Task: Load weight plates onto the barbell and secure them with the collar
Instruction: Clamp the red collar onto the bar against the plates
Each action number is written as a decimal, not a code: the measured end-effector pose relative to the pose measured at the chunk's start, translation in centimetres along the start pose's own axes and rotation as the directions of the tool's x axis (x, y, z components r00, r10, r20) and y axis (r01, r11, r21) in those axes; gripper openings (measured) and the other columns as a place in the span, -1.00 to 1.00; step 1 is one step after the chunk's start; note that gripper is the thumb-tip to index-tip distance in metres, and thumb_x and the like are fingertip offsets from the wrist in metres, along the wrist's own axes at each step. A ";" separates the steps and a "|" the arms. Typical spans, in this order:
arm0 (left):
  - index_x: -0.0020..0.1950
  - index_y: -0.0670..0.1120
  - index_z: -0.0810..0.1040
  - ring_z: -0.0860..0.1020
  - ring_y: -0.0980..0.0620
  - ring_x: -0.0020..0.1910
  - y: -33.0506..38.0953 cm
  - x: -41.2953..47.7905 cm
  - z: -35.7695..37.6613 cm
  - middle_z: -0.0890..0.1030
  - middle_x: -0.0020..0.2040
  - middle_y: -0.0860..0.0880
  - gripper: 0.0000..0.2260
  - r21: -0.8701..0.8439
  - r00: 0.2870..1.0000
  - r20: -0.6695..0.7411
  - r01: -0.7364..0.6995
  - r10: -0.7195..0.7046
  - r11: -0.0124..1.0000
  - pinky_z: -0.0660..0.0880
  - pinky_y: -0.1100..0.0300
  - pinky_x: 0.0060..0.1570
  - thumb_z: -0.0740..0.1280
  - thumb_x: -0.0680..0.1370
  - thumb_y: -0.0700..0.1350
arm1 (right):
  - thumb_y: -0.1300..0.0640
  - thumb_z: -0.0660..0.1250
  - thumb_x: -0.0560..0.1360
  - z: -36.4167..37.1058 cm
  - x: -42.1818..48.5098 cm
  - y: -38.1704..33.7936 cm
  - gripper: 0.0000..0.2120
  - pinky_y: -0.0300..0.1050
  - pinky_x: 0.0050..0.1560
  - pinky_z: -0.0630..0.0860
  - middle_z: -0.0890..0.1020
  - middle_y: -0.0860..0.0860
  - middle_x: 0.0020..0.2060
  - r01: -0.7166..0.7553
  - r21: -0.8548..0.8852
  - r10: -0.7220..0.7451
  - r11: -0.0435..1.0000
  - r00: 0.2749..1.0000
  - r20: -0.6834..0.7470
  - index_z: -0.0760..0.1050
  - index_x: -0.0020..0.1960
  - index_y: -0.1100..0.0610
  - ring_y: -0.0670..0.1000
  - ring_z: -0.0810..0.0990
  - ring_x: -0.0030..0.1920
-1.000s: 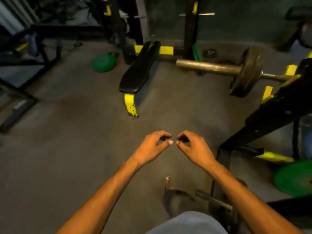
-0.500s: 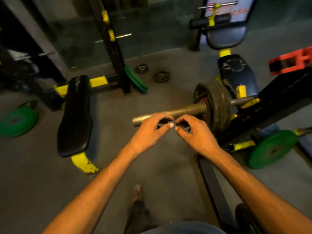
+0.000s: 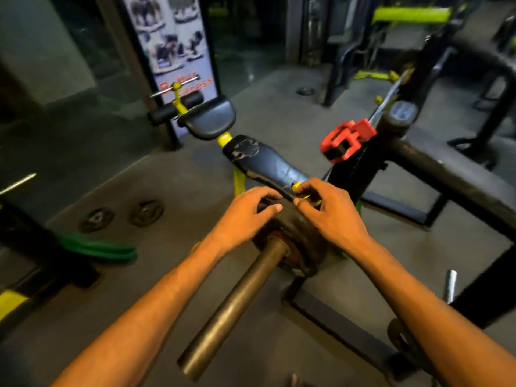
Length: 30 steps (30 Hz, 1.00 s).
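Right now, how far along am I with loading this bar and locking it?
Done: a dark plate sits on the barbell sleeve. In hand: the left hand grips its top rim; the right hand curls beside it, hold unclear. Left: the red collar rests apart on the rack, not on the sleeve.

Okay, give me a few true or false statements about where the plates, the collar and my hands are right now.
1. A weight plate sits on the barbell. True.
2. The right hand holds the red collar. False: the collar sits up on the black rack, apart from both hands.
3. The left hand and the right hand are both at the plate's top edge. True.
4. The left hand grips the barbell's near end. False: that end is bare, and the hand is on the plate.
5. Two small plates lie on the floor to the left. True.
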<state>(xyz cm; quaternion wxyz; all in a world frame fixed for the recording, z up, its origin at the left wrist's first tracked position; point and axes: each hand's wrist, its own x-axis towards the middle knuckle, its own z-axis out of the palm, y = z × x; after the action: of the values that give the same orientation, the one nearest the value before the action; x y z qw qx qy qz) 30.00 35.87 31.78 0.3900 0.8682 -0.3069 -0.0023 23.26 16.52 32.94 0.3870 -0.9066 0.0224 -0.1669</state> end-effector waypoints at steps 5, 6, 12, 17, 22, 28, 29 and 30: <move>0.20 -0.07 0.64 0.66 0.05 0.12 0.8 7.8 1.3 0.69 0.13 -0.02 -0.71 -0.129 0.999 0.046 -0.003 0.009 0.992 0.57 0.06 0.19 0.41 0.54 0.03 | 0.02 0.39 0.46 -3.8 3.7 0.3 -0.81 0.11 -0.03 0.60 0.64 -0.15 -0.07 -0.027 -0.124 0.004 0.992 0.984 -0.177 0.58 0.07 -0.04 -0.06 0.61 -0.15; 0.22 -0.07 0.63 0.66 0.04 0.14 1.2 9.4 1.6 0.69 0.15 -0.03 -0.67 -0.157 0.999 0.051 0.004 0.004 0.988 0.57 0.01 0.21 0.40 0.53 0.07 | 0.06 0.40 0.45 -4.6 4.3 0.6 -0.82 0.10 -0.04 0.59 0.63 -0.13 -0.07 -0.031 -0.130 -0.001 0.991 0.971 -0.237 0.57 0.06 -0.04 -0.06 0.60 -0.16; 0.42 -0.11 0.46 0.55 0.00 0.30 3.7 16.8 3.3 0.55 0.35 -0.09 -0.59 -0.442 0.991 0.106 0.121 -0.082 0.889 0.53 0.00 0.30 0.38 0.61 -0.01 | 0.00 0.40 0.46 -7.1 6.8 2.4 -0.64 0.14 -0.10 0.58 0.56 -0.02 -0.08 -0.189 -0.148 0.102 0.971 0.881 -0.461 0.43 0.22 0.00 0.04 0.59 -0.14; 0.21 -0.06 0.55 0.66 -0.07 0.08 3.9 20.0 4.8 0.66 0.21 -0.20 -0.72 -0.637 0.948 0.289 0.295 -0.134 0.712 0.63 0.03 0.04 0.23 0.67 0.09 | -0.20 0.35 0.49 -6.6 7.4 1.9 -0.50 0.12 -0.13 0.61 0.64 -0.04 -0.17 -0.301 -0.213 0.170 0.930 0.862 -0.477 0.30 0.33 -0.06 0.10 0.67 -0.13; 0.29 -0.25 0.58 0.62 0.02 -0.18 2.6 21.1 5.7 0.65 0.03 -0.21 -0.75 -0.626 0.955 0.272 0.271 -0.121 0.731 0.61 0.28 -0.31 0.22 0.67 -0.22 | -0.21 0.35 0.51 -4.5 8.3 0.9 -0.48 0.06 -0.12 0.58 0.70 0.08 -0.03 -0.396 -0.233 0.275 0.888 0.864 -0.421 0.30 0.34 0.00 0.23 0.70 -0.06; 0.13 -0.16 0.65 0.63 0.05 -0.23 1.2 20.9 4.5 0.69 -0.10 -0.11 -0.81 -0.633 0.983 0.140 0.183 -0.121 0.752 0.61 0.13 -0.18 0.30 0.58 -0.30 | -0.18 0.35 0.46 -2.3 9.4 -1.5 -0.52 0.16 -0.04 0.66 0.65 -0.01 0.04 -0.373 -0.159 0.271 0.914 0.854 -0.444 0.34 0.27 0.00 0.06 0.68 -0.04; 0.10 -0.13 0.66 0.65 0.07 -0.22 1.0 20.6 3.8 0.70 -0.11 -0.07 -0.83 -0.626 0.989 0.107 0.147 -0.103 0.765 0.59 0.13 -0.15 0.32 0.58 -0.27 | -0.18 0.34 0.45 -1.8 9.4 -2.2 -0.54 0.16 -0.05 0.66 0.65 -0.02 0.02 -0.358 -0.152 0.263 0.921 0.861 -0.435 0.34 0.26 -0.01 0.05 0.68 -0.05; 0.10 -0.12 0.66 0.66 0.08 -0.19 0.6 20.0 2.9 0.71 -0.12 -0.05 -0.84 -0.619 0.993 0.079 0.118 -0.088 0.777 0.59 0.14 -0.13 0.34 0.58 -0.24 | -0.16 0.33 0.45 -1.3 9.3 -3.0 -0.55 0.15 -0.05 0.66 0.65 -0.03 0.01 -0.338 -0.139 0.251 0.931 0.868 -0.428 0.34 0.25 -0.01 0.04 0.68 -0.06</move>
<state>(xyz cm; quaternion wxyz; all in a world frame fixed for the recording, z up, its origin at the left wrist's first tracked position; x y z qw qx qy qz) 45.15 22.88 34.87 0.6466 0.7062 -0.2498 -0.1446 31.31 16.13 38.55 0.2976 -0.8738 0.2578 -0.2853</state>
